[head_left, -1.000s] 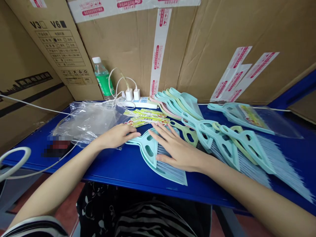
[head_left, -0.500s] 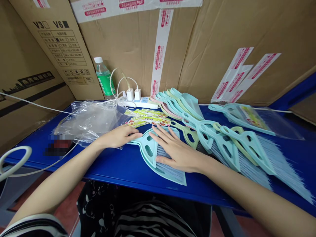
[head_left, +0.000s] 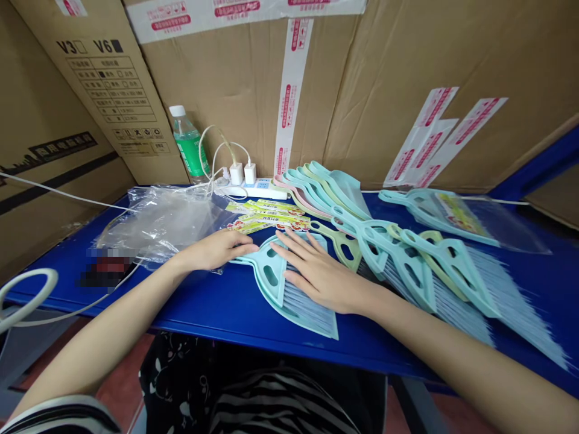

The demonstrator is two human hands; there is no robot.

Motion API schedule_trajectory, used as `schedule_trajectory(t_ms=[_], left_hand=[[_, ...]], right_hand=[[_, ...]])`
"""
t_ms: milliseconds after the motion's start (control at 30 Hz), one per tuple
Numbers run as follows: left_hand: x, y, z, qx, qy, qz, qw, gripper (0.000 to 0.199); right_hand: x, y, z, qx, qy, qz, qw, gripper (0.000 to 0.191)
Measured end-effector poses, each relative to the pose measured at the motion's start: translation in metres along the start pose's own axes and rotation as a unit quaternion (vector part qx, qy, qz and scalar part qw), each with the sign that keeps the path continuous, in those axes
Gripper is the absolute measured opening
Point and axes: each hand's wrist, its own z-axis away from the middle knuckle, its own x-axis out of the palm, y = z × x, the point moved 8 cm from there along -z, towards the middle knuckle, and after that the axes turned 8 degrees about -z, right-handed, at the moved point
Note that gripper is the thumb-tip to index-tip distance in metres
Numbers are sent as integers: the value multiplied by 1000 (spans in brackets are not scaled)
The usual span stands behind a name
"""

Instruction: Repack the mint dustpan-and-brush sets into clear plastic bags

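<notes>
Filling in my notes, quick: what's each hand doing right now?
Left hand: open, loosely curled, holding nothing, by the mint plastic dustpan.
Right hand: open, lying flat on that dustpan, not gripping.

Black-and-white striped sleeve [head_left: 58, 417], matching striped top [head_left: 283, 401]; black garment with white print [head_left: 172, 380]; left hand [head_left: 212, 251], right hand [head_left: 323, 280] bare.
</notes>
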Motion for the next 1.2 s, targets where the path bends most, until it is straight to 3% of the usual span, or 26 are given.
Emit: schedule_trajectory(t_ms=[1200], left_hand=[[1, 4, 1, 27, -34, 17, 999, 40]], right_hand=[[-1, 3, -2, 4, 8, 9, 1000, 59]])
